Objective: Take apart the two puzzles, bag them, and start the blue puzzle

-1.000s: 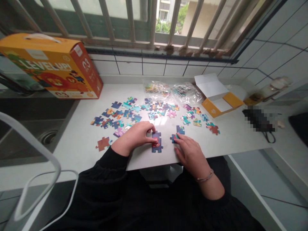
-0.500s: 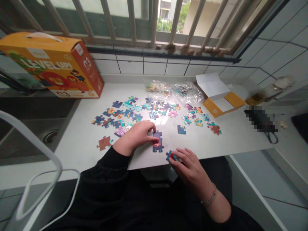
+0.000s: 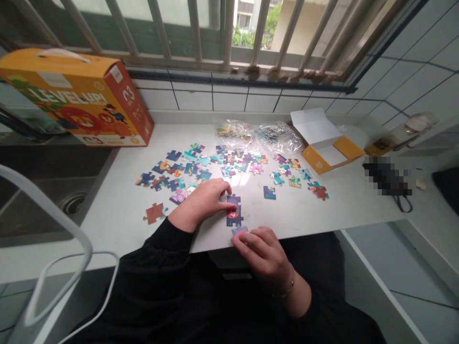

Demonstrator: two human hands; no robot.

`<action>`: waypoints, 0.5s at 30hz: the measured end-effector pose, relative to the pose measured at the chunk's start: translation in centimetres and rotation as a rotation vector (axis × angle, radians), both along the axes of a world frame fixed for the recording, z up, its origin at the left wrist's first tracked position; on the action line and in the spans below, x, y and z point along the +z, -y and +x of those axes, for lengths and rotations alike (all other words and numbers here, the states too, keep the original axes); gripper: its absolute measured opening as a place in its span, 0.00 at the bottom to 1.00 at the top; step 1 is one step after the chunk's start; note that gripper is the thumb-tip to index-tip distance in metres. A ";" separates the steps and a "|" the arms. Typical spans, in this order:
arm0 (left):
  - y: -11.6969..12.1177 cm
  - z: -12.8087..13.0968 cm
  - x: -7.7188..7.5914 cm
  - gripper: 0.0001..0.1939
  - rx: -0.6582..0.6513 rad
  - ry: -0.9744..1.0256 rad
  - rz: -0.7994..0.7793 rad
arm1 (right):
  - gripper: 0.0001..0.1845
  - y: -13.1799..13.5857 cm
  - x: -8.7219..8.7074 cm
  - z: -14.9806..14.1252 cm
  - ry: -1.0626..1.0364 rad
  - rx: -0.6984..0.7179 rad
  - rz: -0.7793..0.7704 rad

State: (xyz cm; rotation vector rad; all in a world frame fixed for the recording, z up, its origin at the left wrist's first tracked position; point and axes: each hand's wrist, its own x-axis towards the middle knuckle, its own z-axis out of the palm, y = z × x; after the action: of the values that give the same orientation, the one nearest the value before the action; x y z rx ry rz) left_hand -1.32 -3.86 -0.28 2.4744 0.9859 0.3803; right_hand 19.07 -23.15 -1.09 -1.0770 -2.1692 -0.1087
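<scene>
My left hand (image 3: pixel 206 200) rests on the white counter, its thumb and index finger closed on a small upright strip of joined jigsaw puzzle pieces (image 3: pixel 234 219), dark blue with a red patch. The thumb lies across the strip's face. Just below that strip, near the counter's front edge, my right hand (image 3: pixel 263 251) pinches a single blue and pink puzzle piece (image 3: pixel 239 231), partly hidden by the fingers. A small gap seems to part this piece from the strip. One loose dark blue piece (image 3: pixel 269 192) lies to the right of the strip.
Loose puzzle pieces (image 3: pixel 190 168) spread across the counter (image 3: pixel 344 210), with a brown piece (image 3: pixel 154 213) at left. Behind are plastic bags (image 3: pixel 279 137) and an opened yellow box (image 3: pixel 319 160). A large orange box (image 3: pixel 82 100) stands beside the sink (image 3: pixel 46 196). A white cable (image 3: pixel 77 224) loops at left.
My right hand has moved left with its puzzle piece, bringing it below the joined strip, and the piece has turned. My left hand stays on the strip.
</scene>
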 end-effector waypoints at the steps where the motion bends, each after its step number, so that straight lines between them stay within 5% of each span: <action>1: 0.0 0.0 0.0 0.17 0.001 -0.003 -0.002 | 0.18 -0.3 -0.2 -0.5 0.010 -0.011 0.007; 15: 0.2 0.0 0.1 0.17 0.007 -0.011 0.004 | 0.13 -0.7 -2.2 -2.0 0.046 -0.038 -0.032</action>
State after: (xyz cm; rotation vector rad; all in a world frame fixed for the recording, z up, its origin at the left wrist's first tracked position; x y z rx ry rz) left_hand -1.30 -4.11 -0.22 2.4796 0.9992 0.3712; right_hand 17.11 -22.42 -3.31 -1.1446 -2.1986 -0.1177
